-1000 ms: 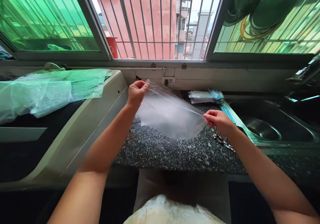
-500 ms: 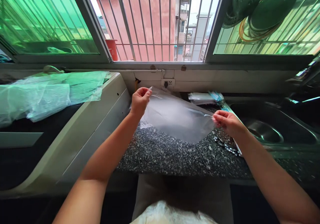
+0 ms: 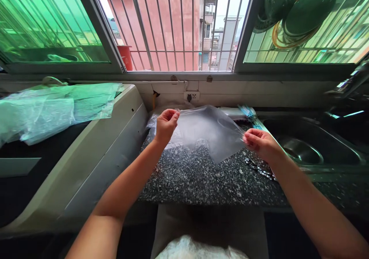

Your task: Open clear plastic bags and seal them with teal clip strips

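A clear, frosted plastic bag [image 3: 217, 134] is stretched between my two hands above the dark speckled countertop [image 3: 198, 182]. My left hand [image 3: 166, 125] pinches one corner of it, thumb against fingers. At the opposite side my right hand [image 3: 261, 142] pinches another corner, lower and nearer the sink. The bag sags and its lower edge hangs over the stone. Behind and left of it, crinkled clear plastic [image 3: 152, 120] lies on the counter, partly covered by my left hand and the bag.
To the right is a metal sink [image 3: 302, 151] with a faucet [image 3: 350, 80]. A beaded chain [image 3: 261, 169] lies by its edge, and a blue-and-clear packet [image 3: 248, 112] behind. Left, plastic sheets [image 3: 57, 109] cover part of a white-sided appliance [image 3: 115, 143]. An outlet [image 3: 191, 96] is on the wall.
My left hand has moved slightly down and right, closer to my right hand. The bag has gone slacker and its hanging edge has folded. The view has shifted a little.
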### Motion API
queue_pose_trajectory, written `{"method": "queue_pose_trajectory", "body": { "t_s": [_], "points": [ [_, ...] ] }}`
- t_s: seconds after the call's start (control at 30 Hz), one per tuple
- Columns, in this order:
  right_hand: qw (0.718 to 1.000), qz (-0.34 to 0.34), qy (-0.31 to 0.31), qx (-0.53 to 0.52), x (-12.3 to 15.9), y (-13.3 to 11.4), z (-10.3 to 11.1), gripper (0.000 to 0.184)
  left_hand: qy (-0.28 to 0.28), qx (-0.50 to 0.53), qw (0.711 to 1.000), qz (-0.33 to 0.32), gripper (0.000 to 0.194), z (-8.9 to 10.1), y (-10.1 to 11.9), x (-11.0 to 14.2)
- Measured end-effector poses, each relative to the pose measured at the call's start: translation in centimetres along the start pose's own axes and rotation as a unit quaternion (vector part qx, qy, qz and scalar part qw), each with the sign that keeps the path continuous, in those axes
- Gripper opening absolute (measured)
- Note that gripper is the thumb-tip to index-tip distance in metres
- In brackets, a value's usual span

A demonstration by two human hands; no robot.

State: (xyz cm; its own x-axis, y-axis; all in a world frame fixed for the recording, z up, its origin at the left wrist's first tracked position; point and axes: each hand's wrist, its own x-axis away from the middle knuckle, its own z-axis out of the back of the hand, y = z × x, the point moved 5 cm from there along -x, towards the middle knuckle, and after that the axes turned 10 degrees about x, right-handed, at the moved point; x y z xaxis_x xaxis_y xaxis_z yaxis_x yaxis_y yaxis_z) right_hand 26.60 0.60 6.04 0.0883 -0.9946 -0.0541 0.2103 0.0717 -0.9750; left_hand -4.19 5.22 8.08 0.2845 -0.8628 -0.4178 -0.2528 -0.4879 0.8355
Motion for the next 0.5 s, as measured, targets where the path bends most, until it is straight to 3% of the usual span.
{"method": "queue_pose_trajectory", "body": {
  "t_s": [0.5],
  "points": [
    [1.0, 0.028, 0.006, -0.012, -0.6, -1.0, -4.0, 0.032, -0.059, -0.049, 0.997, -0.013, 0.014, -2.6, -0.9, 3.6]
  ]
}}
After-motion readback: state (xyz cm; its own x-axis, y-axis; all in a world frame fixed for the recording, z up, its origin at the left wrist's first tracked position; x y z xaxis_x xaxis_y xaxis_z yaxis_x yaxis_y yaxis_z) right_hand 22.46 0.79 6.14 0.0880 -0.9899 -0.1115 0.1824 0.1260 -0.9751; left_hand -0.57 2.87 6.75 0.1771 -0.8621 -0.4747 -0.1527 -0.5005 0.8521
